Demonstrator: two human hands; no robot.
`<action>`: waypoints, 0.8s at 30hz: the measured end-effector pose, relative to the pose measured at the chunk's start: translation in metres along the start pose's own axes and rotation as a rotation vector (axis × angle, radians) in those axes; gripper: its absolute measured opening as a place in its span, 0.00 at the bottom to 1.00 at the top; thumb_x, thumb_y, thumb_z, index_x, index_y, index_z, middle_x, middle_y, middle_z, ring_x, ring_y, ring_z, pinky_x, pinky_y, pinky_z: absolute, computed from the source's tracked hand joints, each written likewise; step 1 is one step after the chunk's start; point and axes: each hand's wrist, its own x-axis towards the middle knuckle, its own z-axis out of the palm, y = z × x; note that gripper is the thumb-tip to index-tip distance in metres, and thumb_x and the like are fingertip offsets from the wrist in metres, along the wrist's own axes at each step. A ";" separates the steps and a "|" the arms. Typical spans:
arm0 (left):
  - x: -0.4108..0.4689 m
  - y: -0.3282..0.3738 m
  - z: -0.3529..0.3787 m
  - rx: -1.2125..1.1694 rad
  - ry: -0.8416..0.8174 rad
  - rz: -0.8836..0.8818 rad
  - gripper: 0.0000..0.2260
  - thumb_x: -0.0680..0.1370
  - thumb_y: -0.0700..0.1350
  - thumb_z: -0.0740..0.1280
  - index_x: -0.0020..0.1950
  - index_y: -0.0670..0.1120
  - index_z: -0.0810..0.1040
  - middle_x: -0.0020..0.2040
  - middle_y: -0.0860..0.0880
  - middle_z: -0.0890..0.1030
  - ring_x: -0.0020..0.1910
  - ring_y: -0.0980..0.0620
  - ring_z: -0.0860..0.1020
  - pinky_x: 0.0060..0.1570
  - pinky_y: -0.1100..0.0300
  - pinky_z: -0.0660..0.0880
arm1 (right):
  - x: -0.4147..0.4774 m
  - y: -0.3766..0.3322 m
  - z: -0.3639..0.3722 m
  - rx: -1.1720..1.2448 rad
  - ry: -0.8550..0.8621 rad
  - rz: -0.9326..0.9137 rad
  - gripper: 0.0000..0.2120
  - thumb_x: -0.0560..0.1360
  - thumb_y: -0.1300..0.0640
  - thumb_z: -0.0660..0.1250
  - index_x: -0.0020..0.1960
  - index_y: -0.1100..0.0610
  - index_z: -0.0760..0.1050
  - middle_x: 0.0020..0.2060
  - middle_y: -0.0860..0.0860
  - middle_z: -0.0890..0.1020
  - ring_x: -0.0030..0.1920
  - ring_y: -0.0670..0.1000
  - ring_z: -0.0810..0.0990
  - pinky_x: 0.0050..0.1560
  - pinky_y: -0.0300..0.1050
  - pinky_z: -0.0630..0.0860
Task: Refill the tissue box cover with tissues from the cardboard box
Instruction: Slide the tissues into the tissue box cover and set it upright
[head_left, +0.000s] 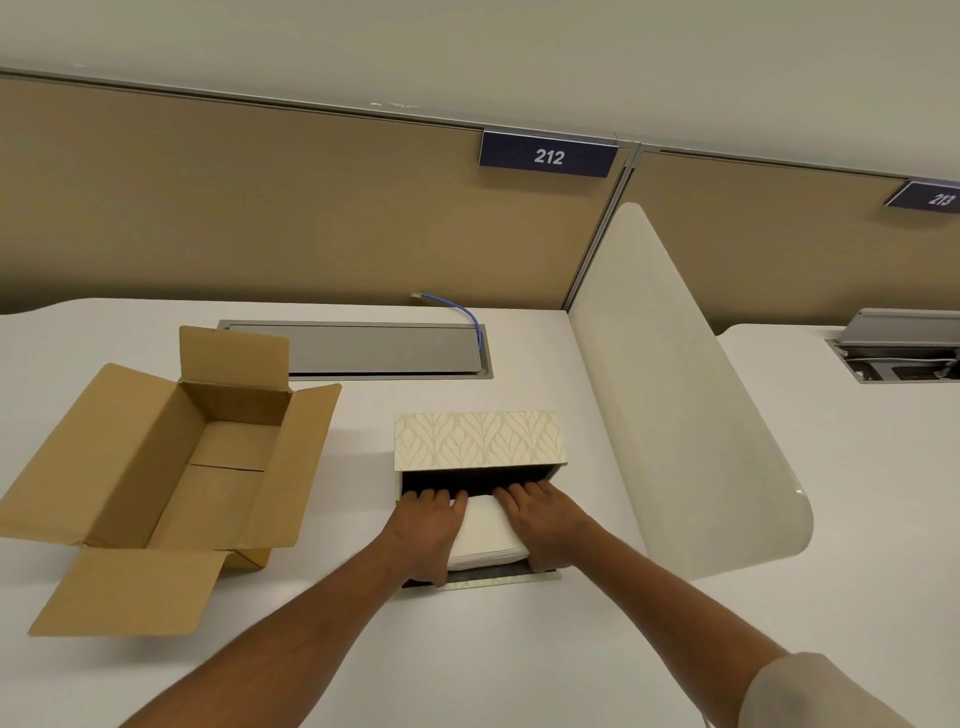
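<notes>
One white table (519, 675), backed by tan partition panels numbered 212 (548, 156) and 213, with a cream divider (685, 415) at right. Behind: grey cable hatch (384, 351), blue cable (467, 314). Left: opened cardboard box (171, 467), apparently empty. Centre: leaf-patterned tissue box cover (478, 440), open toward the camera, white tissue stack (485, 538) at its mouth. Left hand (423, 535) and right hand (545, 522) clasping the stack's sides, fingers (431, 498) curled around it.

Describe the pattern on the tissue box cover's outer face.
Cream rectangular tissue box cover: repeating pale leaf motif, clearest in the head view.
</notes>
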 end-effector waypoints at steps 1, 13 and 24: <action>0.000 0.000 0.000 0.006 0.010 0.001 0.50 0.61 0.57 0.75 0.74 0.42 0.54 0.61 0.42 0.73 0.54 0.43 0.73 0.52 0.50 0.71 | 0.000 0.000 0.000 -0.006 0.009 0.002 0.47 0.64 0.46 0.75 0.73 0.64 0.58 0.58 0.58 0.74 0.51 0.57 0.75 0.58 0.51 0.72; -0.047 0.015 0.018 0.128 0.428 0.198 0.25 0.71 0.52 0.66 0.63 0.40 0.72 0.56 0.38 0.78 0.52 0.38 0.76 0.56 0.41 0.74 | -0.034 -0.064 0.005 0.191 0.342 0.101 0.25 0.72 0.41 0.61 0.60 0.59 0.72 0.60 0.60 0.75 0.63 0.62 0.70 0.63 0.61 0.65; -0.061 0.025 0.038 0.104 0.352 0.184 0.23 0.69 0.54 0.69 0.59 0.42 0.76 0.54 0.42 0.80 0.51 0.42 0.78 0.54 0.45 0.76 | -0.041 -0.096 0.015 0.267 0.198 0.250 0.27 0.72 0.37 0.62 0.63 0.54 0.73 0.62 0.55 0.78 0.64 0.58 0.73 0.65 0.65 0.66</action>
